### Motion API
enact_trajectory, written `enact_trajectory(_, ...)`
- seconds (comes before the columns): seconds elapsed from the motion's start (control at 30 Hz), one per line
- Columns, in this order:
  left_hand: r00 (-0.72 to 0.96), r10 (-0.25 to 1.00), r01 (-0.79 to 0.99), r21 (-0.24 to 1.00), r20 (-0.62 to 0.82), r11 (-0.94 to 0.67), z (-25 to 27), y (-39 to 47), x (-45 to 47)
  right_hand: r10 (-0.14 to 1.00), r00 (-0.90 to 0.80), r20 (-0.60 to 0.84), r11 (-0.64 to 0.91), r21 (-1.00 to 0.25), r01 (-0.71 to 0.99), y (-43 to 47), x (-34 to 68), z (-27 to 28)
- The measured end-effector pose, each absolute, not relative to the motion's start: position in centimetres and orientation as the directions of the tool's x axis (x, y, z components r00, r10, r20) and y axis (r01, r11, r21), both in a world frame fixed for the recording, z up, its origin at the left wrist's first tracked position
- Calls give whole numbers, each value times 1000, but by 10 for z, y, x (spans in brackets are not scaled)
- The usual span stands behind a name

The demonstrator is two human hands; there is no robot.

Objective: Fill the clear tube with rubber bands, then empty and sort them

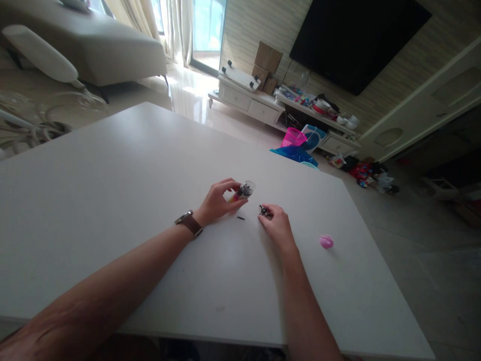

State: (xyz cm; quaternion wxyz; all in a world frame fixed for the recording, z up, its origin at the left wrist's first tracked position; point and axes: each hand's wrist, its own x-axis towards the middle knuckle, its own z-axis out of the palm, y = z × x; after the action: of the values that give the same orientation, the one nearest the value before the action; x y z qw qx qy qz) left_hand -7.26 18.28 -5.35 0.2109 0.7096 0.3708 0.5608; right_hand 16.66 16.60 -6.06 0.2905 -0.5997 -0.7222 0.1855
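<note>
My left hand [221,200] is closed around a small clear jar [246,189], which leans to the right with its open mouth up. Dark pieces fill the jar's upper part, and pink and yellow show lower down. Just right of the jar, my right hand [277,223] pinches a few small black curved pieces [264,211]; they are too small to tell their exact kind. Between the hands, one thin black piece [241,218] lies on the white table [150,165]. A pink rounded object [326,241], perhaps a lid, rests to the right of my right hand.
Past the table's far edge stand a pink basket [293,136] and a blue plastic bag [295,154]. A low white cabinet [240,98] bearing clutter runs along the wall. At the left is a white chair [41,55]. Bags lie on the floor at right.
</note>
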Motion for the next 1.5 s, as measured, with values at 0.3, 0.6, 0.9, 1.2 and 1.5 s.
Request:
enact_trajectory(0.3,83,728,281,685,680,-672,-58,184,-72,974,-98,207,214,-672,709,164,161,-53)
enact_trajectory(0.6,219,700,367,608,679,-704,-56,183,-70,890,259,374,334,-924,186,157,135,-42)
enact_trajectory(0.9,265,709,356,617,653,-702,-54,182,-70,862,49,505,458,-817,350,146,126,-40)
enact_trajectory(1.2,215,723,335,646,656,-686,-56,183,-71,806,-94,584,542,-665,514,138,125,-32)
enact_trajectory(1.5,96,749,314,694,655,-648,-63,187,-71,945,38,326,148,-528,836,158,150,-62)
